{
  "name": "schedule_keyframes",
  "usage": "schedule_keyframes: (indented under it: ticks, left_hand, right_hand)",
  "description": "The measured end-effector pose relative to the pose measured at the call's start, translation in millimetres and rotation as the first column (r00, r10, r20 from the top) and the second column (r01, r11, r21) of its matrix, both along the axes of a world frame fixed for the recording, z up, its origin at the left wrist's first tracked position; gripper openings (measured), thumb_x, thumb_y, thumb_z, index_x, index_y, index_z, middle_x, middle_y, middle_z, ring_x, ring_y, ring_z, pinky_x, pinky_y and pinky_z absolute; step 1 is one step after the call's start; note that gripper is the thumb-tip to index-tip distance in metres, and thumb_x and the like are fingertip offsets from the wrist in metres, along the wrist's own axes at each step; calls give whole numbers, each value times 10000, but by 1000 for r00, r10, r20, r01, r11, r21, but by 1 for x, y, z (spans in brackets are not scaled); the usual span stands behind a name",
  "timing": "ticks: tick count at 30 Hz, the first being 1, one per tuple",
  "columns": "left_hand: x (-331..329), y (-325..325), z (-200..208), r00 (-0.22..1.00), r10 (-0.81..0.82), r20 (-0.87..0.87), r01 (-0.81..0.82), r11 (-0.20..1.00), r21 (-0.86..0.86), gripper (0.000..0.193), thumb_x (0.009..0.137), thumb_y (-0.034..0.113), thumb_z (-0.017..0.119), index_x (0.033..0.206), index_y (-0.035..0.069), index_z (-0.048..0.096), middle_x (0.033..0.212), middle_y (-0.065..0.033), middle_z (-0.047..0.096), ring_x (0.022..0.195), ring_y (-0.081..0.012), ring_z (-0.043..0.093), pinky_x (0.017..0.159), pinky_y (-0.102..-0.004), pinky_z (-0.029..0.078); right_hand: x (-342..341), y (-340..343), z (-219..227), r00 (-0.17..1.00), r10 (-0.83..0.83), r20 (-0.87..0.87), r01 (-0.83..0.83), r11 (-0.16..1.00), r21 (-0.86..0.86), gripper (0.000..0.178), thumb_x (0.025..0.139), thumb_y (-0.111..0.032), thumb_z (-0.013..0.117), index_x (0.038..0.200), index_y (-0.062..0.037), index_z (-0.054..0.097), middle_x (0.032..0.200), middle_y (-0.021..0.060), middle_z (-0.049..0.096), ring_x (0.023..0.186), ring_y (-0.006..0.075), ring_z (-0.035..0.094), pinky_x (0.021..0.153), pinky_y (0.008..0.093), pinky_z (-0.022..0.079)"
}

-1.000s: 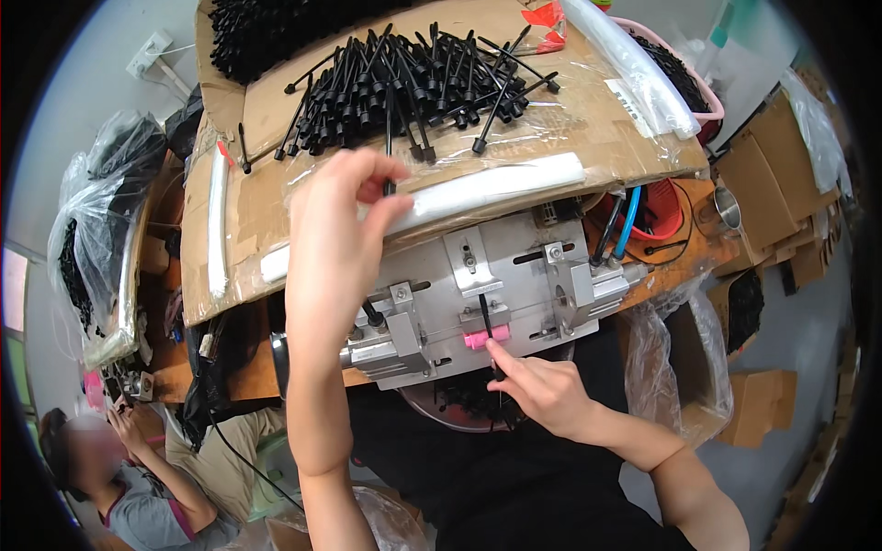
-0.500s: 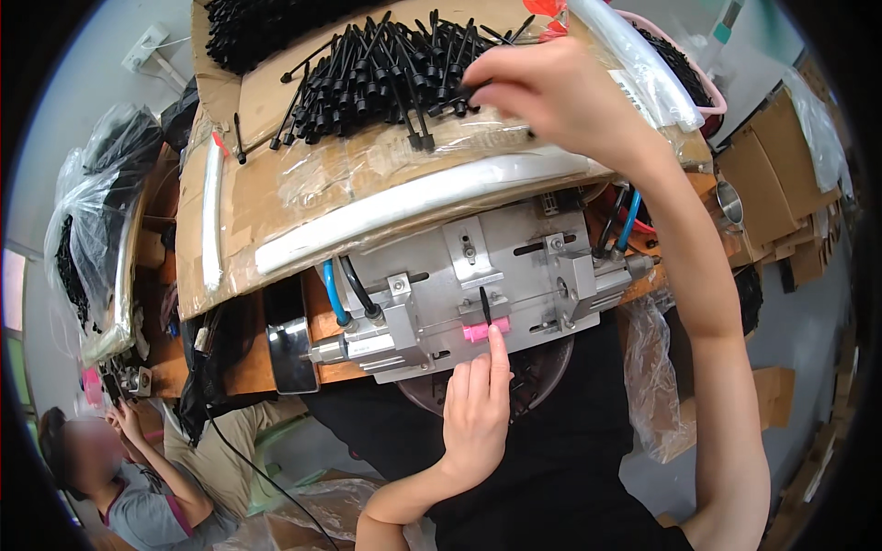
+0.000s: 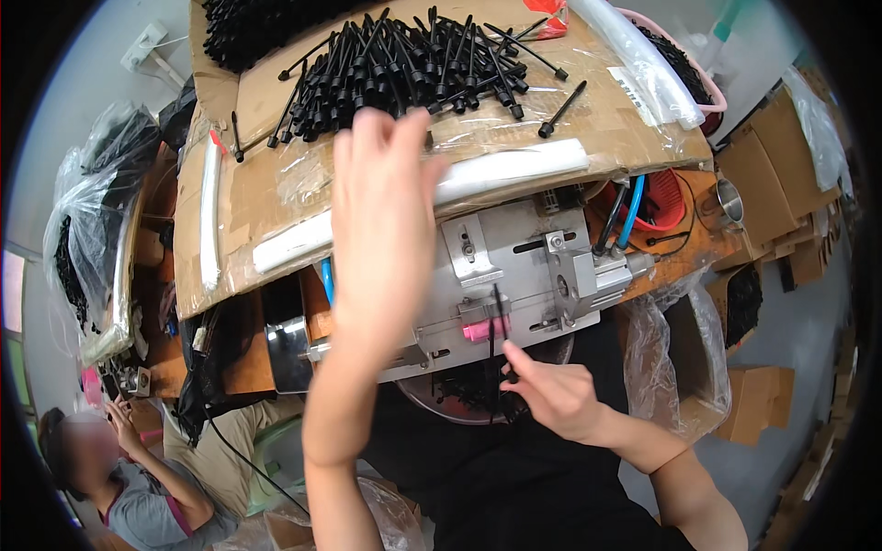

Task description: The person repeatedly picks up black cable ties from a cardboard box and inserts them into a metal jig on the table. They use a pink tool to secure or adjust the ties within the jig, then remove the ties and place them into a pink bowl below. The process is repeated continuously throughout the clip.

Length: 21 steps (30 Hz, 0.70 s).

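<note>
My left hand (image 3: 384, 202), blurred, reaches over the near edge of a pile of black rods (image 3: 354, 87) with thick ends, lying on cardboard. Its thumb stands apart from the fingers, and I see nothing held in it. Below the metal fixture's front edge, my right hand (image 3: 560, 399) pinches a thin black rod (image 3: 493, 386) upright between thumb and fingers. Just above it sits a pink block (image 3: 478, 331) on the metal fixture (image 3: 519, 241). Another dark rod end stands beside the block, partly overlapping the held rod. My left forearm hides the fixture's left side.
Two loose rods lie right of the pile, one (image 3: 562, 108) nearest the edge. White plastic wrap (image 3: 514, 170) lines the cardboard's front. A red basket (image 3: 666, 204) and metal cup (image 3: 729, 200) stand at right. Below the fixture is a bowl (image 3: 418, 395). A person (image 3: 156, 500) sits at lower left.
My left hand has left the pink block and moved up to the pile. My right hand has come down from the pile to below the fixture, with a rod.
</note>
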<state>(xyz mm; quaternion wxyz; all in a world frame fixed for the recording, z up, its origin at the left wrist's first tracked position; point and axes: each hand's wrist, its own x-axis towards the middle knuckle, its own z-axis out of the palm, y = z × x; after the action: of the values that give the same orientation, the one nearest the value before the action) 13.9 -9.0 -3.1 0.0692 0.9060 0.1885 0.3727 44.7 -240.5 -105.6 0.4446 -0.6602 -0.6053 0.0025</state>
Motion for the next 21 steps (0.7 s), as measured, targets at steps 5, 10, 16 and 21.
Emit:
schedule_keyframes:
  ticks: [5,10,16,21]
  left_hand:
    - [14,44,19,975,-20,-223,24,1000,16,170,790,44,710,957,26,687,895,-126,590,920,-317,559,829,-390,459]
    - [-5,39,27,977,-141,-157,142,990,-9,138,773,20,707,907,11,676,851,-109,604,847,-296,565,772,-368,464]
    - [-50,30,13,972,-216,-99,195,964,-182,177,781,-21,698,953,16,682,912,-104,648,788,-229,630,712,-316,494]
    - [-79,-13,-7,993,-95,68,107,976,-191,282,764,-88,696,1001,63,724,935,-100,657,848,-218,650,700,-311,510]
  right_hand:
    - [-8,16,-14,997,26,-69,-29,999,-31,588,727,57,770,1277,94,564,834,158,700,673,242,694,587,306,541]
    - [-3,13,-7,999,31,-18,-33,994,-103,562,764,22,748,1292,69,561,854,135,694,667,218,683,566,298,529]
    - [50,29,59,923,3,385,-30,997,64,465,796,-2,666,1257,26,612,823,73,651,615,179,642,484,299,481]
    - [160,92,115,702,-265,661,284,955,81,278,810,-33,638,1076,-90,697,739,88,639,629,244,633,560,375,485]
